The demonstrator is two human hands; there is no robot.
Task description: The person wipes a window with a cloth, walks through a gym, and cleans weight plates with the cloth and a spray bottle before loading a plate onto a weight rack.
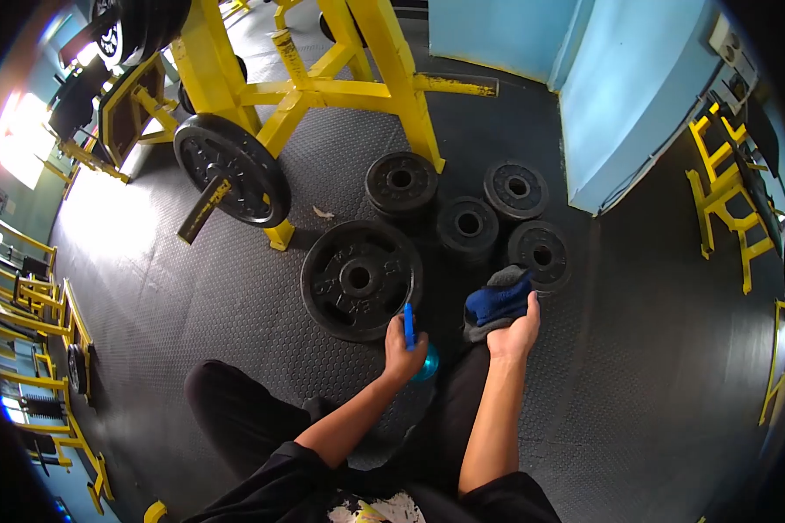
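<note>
Closed around a blue spray bottle, my left hand is just below the rim of a large black weight plate lying on the floor. The bottle's blue top sticks up above the fingers, and its teal body shows beside the hand. A bunched blue and grey cloth is in my right hand, near the lower edge of a small black plate. More small plates lie behind it, including a stack at the back.
A yellow rack with a black plate on its peg stands ahead. The blue pillar is at the right. Yellow gym machines line both sides. My bent legs are below.
</note>
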